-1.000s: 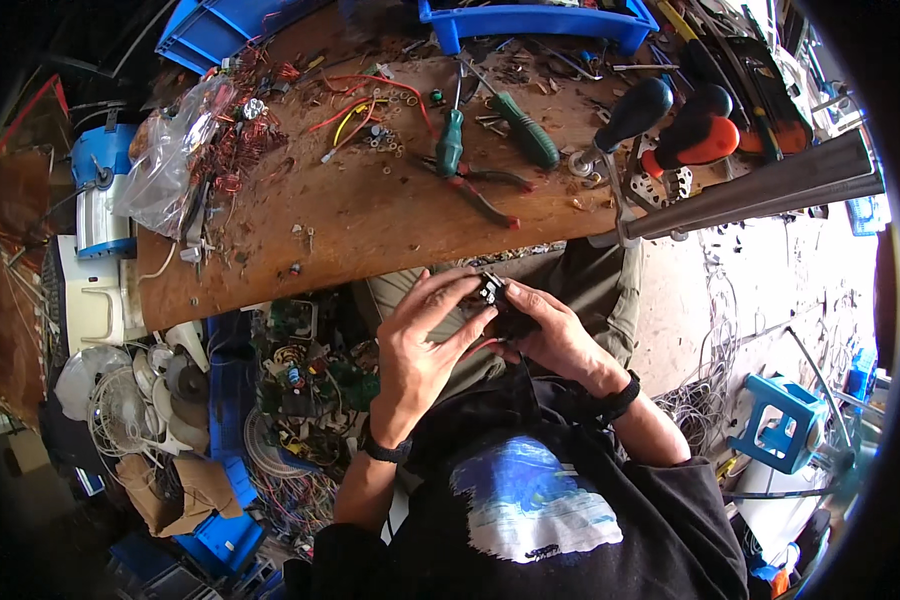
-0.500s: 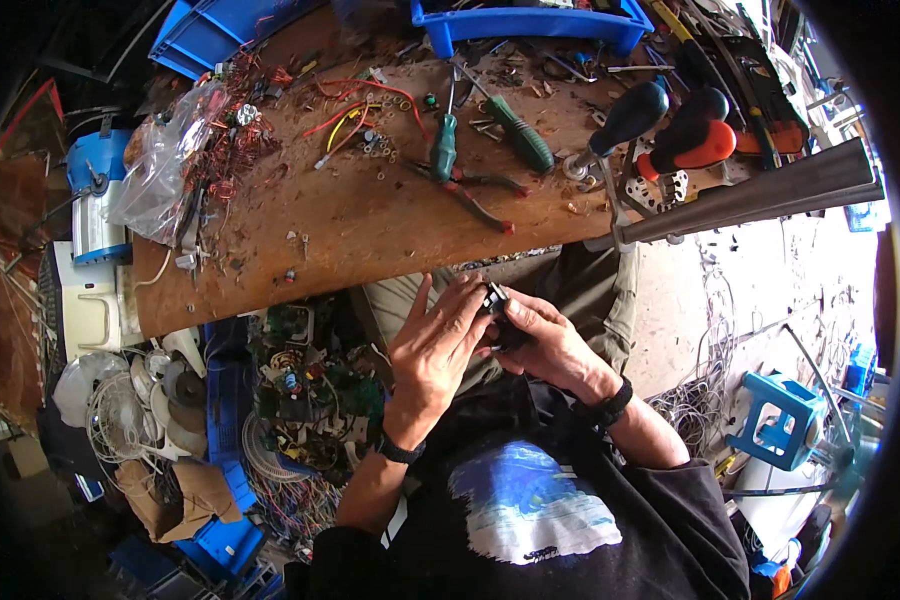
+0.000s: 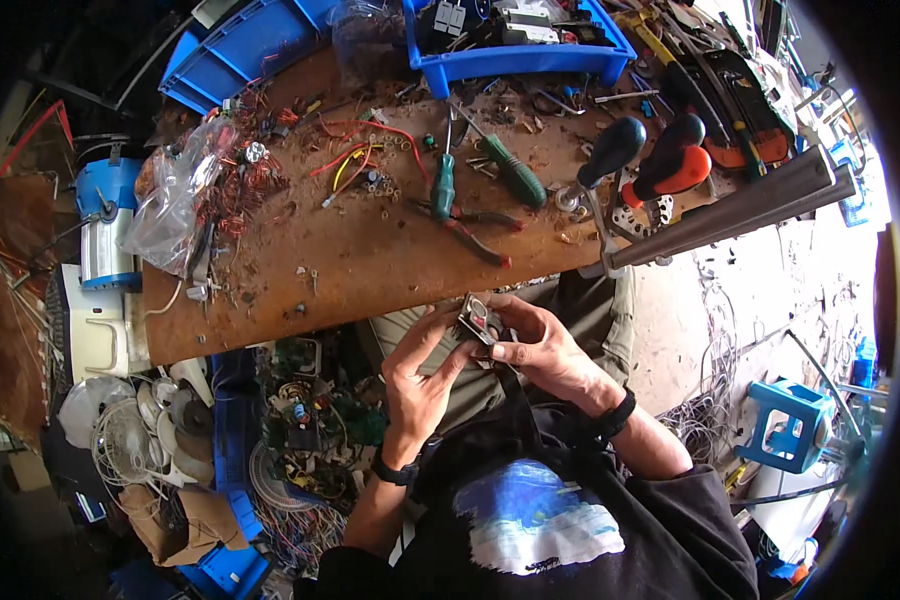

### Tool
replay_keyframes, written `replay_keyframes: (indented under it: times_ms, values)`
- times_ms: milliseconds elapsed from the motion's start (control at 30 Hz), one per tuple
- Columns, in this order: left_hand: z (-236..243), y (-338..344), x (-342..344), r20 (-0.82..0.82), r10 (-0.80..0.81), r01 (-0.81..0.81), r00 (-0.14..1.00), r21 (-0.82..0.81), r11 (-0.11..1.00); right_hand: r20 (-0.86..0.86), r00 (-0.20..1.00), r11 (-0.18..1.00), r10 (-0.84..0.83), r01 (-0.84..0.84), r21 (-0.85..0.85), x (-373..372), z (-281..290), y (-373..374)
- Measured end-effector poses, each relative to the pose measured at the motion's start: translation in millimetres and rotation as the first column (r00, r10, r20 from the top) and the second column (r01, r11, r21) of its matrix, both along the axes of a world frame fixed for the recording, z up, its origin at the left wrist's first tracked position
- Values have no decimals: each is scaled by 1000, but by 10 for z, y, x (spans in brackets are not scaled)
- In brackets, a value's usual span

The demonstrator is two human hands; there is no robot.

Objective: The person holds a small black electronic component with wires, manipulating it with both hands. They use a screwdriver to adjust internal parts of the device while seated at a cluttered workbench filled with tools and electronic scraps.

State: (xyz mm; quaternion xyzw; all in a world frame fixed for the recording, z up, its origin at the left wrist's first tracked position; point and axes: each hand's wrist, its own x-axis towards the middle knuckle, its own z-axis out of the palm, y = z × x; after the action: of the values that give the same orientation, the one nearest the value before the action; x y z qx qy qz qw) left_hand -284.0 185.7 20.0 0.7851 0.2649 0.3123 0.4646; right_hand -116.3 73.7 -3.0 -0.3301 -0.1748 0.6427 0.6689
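A small dark part with a silvery plate and a round opening in its face [image 3: 477, 317] is held up between my two hands in front of the bench edge. My left hand [image 3: 417, 378] grips it from the left, thumb and fingers closed around its side. From the right, my right hand [image 3: 548, 352] pinches it, with the thumb along its lower edge. The fingers cover part of it, and its exact kind cannot be made out. A dark strip [image 3: 515, 395] hangs below my hands, against my clothing.
On the wooden bench [image 3: 360, 285] lie green-handled screwdrivers [image 3: 443, 187], red-handled pliers [image 3: 482, 243], coloured wires [image 3: 345, 165] and copper scraps [image 3: 245, 185]. A blue tray [image 3: 525, 62] stands at the back. Metal bars [image 3: 740, 205] jut out at right. Circuit boards [image 3: 325, 405] are heaped below left.
The held part has been turned, so its silvery face with the round opening now shows. My hands have shifted their grip around it. The whole view has moved slightly.
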Motion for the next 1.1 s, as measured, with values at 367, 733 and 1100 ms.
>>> replay_keyframes:
  times_ms: [367,733,1100]
  values:
    - [257,-40,-37,-80,-76,89,994,173,981,471,869,987,151,-163,-17,166,42,-113]
    - [243,-79,31,-95,-78,102,992,279,955,102,979,975,179,-190,116,20,-429,-140]
    - [365,-163,99,-143,35,-24,989,77,997,-121,990,993,75,-85,-77,-78,-517,-110]
